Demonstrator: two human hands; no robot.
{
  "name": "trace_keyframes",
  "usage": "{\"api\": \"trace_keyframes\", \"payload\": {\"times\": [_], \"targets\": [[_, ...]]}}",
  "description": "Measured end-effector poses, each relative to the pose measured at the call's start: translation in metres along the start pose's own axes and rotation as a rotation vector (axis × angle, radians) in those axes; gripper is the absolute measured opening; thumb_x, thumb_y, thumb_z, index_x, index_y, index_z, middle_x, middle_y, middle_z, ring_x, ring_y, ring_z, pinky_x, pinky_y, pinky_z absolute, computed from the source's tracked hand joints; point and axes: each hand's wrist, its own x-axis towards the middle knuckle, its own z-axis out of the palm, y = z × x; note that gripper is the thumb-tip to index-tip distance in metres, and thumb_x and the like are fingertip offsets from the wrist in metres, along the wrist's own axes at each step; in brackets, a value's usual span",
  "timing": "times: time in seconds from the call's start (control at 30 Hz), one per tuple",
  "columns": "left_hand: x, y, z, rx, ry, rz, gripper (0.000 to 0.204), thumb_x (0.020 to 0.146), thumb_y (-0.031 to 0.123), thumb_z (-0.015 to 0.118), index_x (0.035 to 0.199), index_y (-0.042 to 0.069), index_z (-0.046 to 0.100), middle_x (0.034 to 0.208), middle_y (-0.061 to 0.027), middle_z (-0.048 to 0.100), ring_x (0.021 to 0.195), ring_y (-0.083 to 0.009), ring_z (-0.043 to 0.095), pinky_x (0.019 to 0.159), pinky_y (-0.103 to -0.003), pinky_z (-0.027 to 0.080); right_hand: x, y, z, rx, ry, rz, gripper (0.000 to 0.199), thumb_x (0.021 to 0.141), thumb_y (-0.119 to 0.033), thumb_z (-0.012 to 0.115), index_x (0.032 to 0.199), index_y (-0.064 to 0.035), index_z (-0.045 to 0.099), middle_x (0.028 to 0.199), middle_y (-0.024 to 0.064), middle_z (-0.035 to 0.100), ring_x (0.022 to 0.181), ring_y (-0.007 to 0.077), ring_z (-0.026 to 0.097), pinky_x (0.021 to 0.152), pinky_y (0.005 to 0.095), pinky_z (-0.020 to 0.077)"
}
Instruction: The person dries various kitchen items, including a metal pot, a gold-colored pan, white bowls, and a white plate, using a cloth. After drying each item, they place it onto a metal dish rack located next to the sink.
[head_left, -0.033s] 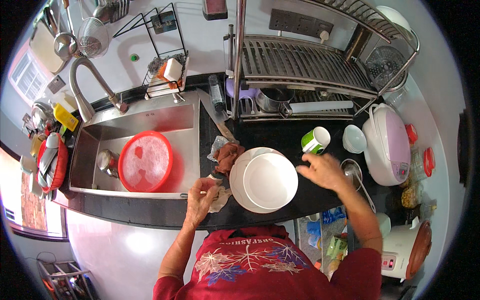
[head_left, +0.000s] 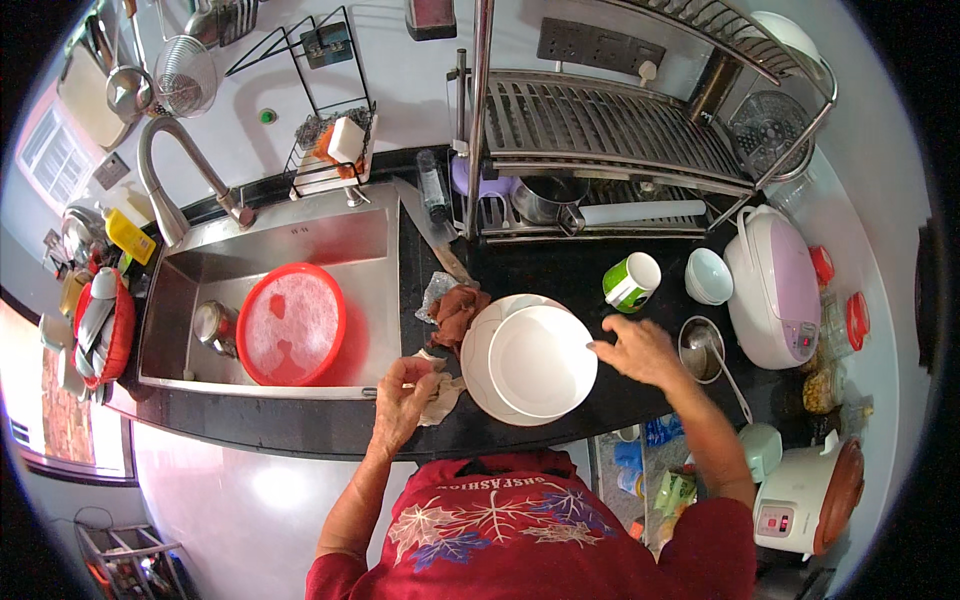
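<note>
A white bowl [head_left: 543,362] sits on a white plate [head_left: 476,365] with thin curved lines, near the counter's front edge. My right hand [head_left: 640,352] is beside the bowl's right rim, its thumb and forefinger apart and nothing visibly held; whether the thumb touches the rim I cannot tell. Left of the plate, my left hand [head_left: 403,392] has its fingers curled in, at the edge of a crumpled beige cloth [head_left: 443,400]. What lies inside those fingers, if anything, is hidden. A brown cloth [head_left: 459,312] lies against the plate's upper left side.
Left is a steel sink [head_left: 375,240] with a red basin [head_left: 342,330] of sudsy water. A knife [head_left: 432,232] lies behind the cloths. Beyond my right hand stand a green-and-white mug [head_left: 632,282], small bowls [head_left: 709,277], a ladle [head_left: 700,350] and a pink-lidded cooker [head_left: 775,285]. A dish rack [head_left: 610,120] is behind.
My right hand and forearm have shifted slightly left and down, closer to the bowl. More of the ladle shows. The bowl and plate look a hair further right; my left hand stays put.
</note>
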Motion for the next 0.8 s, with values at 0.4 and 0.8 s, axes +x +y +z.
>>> {"api": "trace_keyframes", "payload": {"times": [0.4,0.8], "targets": [[0.007,0.007,-0.014,-0.15,-0.253,-0.03,0.021,0.084,0.006,0.064,0.103,0.001,0.056,0.091,-0.0041,0.062,0.083,-0.0104,0.058,0.076,-0.026,0.049,-0.01,0.011,0.097,0.576,0.241,0.258,0.016,0.079,-0.012,0.053,0.082,0.0035,0.053,0.067,0.0132,0.059,0.049,0.016,0.055,0.043,0.0331,0.043],[0.015,0.044,-0.039,-0.936,-0.292,-0.221,0.067,0.086,0.03,0.055,0.14,0.003,0.026,0.135,-0.0168,0.041,0.119,-0.0268,0.047,0.098,-0.041,0.041,0.017,-0.187,0.009,0.474,0.486,-0.077,0.01,0.083,-0.009,0.054,0.081,-0.0006,0.048,0.061,0.0183,0.057,0.057,0.0332,0.06,0.052,0.042,0.0438]]}}
